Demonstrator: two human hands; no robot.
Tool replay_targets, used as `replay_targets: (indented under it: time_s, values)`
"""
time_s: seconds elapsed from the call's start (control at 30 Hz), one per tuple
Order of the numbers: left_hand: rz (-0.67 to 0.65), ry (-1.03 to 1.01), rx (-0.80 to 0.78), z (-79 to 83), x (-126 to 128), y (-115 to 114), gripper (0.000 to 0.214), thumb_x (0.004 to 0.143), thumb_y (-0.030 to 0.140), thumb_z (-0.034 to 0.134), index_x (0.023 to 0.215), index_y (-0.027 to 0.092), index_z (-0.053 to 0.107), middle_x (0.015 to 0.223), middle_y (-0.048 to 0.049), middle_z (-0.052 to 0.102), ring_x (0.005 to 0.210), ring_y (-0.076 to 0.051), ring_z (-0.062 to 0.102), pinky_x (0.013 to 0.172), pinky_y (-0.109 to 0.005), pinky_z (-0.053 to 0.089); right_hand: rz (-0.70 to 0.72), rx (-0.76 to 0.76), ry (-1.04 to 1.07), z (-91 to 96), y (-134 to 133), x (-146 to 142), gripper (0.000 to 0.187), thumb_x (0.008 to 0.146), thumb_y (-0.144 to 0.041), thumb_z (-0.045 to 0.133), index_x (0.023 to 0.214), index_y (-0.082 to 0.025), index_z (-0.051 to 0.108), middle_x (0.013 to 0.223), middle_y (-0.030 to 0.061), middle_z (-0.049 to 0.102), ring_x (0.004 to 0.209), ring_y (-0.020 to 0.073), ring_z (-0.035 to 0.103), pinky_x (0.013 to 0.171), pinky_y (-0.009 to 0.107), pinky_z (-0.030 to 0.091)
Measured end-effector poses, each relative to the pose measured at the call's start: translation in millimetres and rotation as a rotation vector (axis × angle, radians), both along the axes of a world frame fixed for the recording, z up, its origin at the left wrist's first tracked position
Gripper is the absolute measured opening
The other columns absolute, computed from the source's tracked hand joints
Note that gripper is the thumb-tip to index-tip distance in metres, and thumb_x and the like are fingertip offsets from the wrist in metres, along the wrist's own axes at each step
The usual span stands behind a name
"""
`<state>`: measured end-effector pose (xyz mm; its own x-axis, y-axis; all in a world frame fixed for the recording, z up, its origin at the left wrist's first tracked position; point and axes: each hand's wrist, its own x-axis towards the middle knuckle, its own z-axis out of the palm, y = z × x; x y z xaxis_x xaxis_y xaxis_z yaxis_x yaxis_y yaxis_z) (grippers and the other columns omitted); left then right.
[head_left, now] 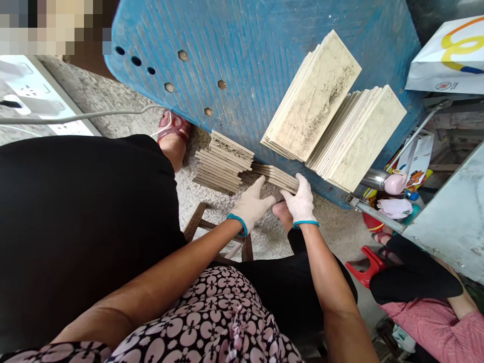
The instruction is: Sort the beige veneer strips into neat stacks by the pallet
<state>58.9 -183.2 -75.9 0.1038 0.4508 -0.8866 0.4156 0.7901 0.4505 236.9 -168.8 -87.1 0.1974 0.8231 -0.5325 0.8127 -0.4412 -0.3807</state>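
Note:
Both my hands wear white knit gloves with teal cuffs. My left hand (pixel 251 204) has its fingers stretched flat against a small stack of narrow beige tile strips (pixel 275 176) low on the floor by the blue board. My right hand (pixel 301 201) is curled round the right end of that same stack. Just to the left, a bigger stack of the same strips (pixel 223 162) rests on the gravel floor, untouched.
A ribbed blue board (pixel 234 60) leans ahead, with two stacks of cream marble-look tiles (pixel 313 96) (pixel 357 136) propped against it. A wooden stool (pixel 212 234) is under me. Another person in pink (pixel 434 312) sits at right near a red stool (pixel 365 264) and clutter.

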Motion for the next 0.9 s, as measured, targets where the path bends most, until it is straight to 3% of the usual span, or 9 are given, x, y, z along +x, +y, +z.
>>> replay_targets:
  time_s: [0.17,0.27,0.47,0.63,0.77,0.9]
  values:
    - [-0.141,0.014,-0.035,-0.3,-1,-4,0.075,0.082,0.044,0.057,0.153,0.028,0.037,0.147,-0.0086,0.049,0.13,-0.032,0.051,0.106,-0.041,0.042,0.103,-0.035,-0.026,10.9,18,17,0.076,0.065,-0.026,0.078,0.135,-0.02,0.05,0.134,0.0151,0.05,0.128,0.034,0.047,0.113,0.05,0.036]
    - [-0.186,-0.007,-0.02,-2.3,-3,-10,0.074,0.083,0.044,0.056,0.152,0.024,0.039,0.145,-0.0106,0.051,0.128,-0.03,0.052,0.106,-0.038,0.042,0.08,-0.08,-0.041,14.9,24,33,0.077,0.062,-0.027,0.079,0.134,-0.018,0.052,0.13,0.0158,0.055,0.124,0.0335,0.052,0.109,0.049,0.039]
    - [-0.29,0.01,0.05,-0.6,-7,-19,0.069,0.084,0.039,0.055,0.149,0.02,0.043,0.145,-0.0125,0.05,0.131,-0.029,0.05,0.107,-0.034,0.04,0.026,-0.171,-0.074,6.5,10,42,0.079,0.057,-0.026,0.083,0.13,-0.015,0.055,0.119,0.015,0.065,0.11,0.0299,0.062,0.101,0.045,0.047]
    - [-0.204,0.045,0.062,-5.2,-7,-12,0.076,0.082,0.043,0.059,0.152,0.021,0.039,0.139,-0.0126,0.056,0.125,-0.031,0.055,0.103,-0.037,0.044,-0.073,-0.081,0.004,3.0,-3,33,0.071,0.06,-0.02,0.08,0.127,-0.014,0.057,0.118,0.0134,0.067,0.108,0.0259,0.065,0.1,0.041,0.049]
    - [-0.103,0.045,0.104,-5.6,-9,-1,0.075,0.082,0.041,0.061,0.151,0.021,0.04,0.143,-0.0115,0.053,0.129,-0.029,0.052,0.107,-0.035,0.041,-0.124,-0.108,0.137,-1.1,-6,35,0.059,0.062,-0.019,0.078,0.118,-0.015,0.061,0.109,0.0083,0.071,0.098,0.0212,0.068,0.093,0.035,0.053]
    - [-0.15,0.111,0.075,6.5,-7,9,0.081,0.081,0.04,0.061,0.155,0.02,0.033,0.145,-0.015,0.05,0.129,-0.033,0.051,0.105,-0.04,0.042,-0.101,-0.165,0.157,-9.7,-2,45,0.055,0.064,-0.019,0.077,0.117,-0.013,0.062,0.108,0.0099,0.072,0.096,0.0205,0.068,0.091,0.034,0.053]
